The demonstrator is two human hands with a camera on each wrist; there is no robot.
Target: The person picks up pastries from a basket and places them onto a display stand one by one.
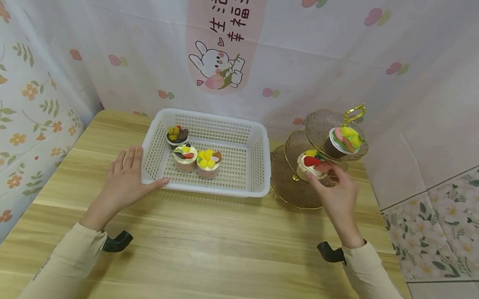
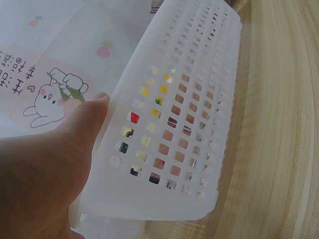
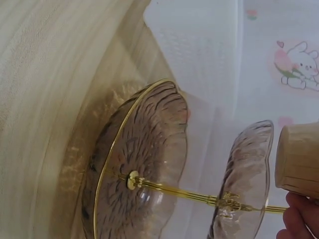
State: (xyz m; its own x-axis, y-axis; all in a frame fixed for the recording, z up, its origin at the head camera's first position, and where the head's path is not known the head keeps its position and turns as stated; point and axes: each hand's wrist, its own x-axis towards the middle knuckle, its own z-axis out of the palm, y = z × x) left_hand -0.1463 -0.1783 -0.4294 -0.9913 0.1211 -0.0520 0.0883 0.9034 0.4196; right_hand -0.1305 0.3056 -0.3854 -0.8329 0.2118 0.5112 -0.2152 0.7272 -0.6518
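In the frame's right half, the right hand [image 1: 339,195] pinches a tan-cupped, strawberry-topped cupcake [image 1: 311,163] at the middle tier of a translucent brown, gold-rimmed stand [image 1: 297,194]. Left of centre, the left hand [image 1: 125,175], fingers extended, touches a white perforated plastic basket [image 1: 206,190].

Here it comes, facing me | brown Chinese lettering [image 1: 238,12], "生活…" beside "幸福满…", running bottom to top | on the curtain's pink panel [image 1: 250,42] | top cut off by my head view

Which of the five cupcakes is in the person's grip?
The cupcake with a big red strawberry, in the right grip; three others are in the basket, one on the stand's top tier.
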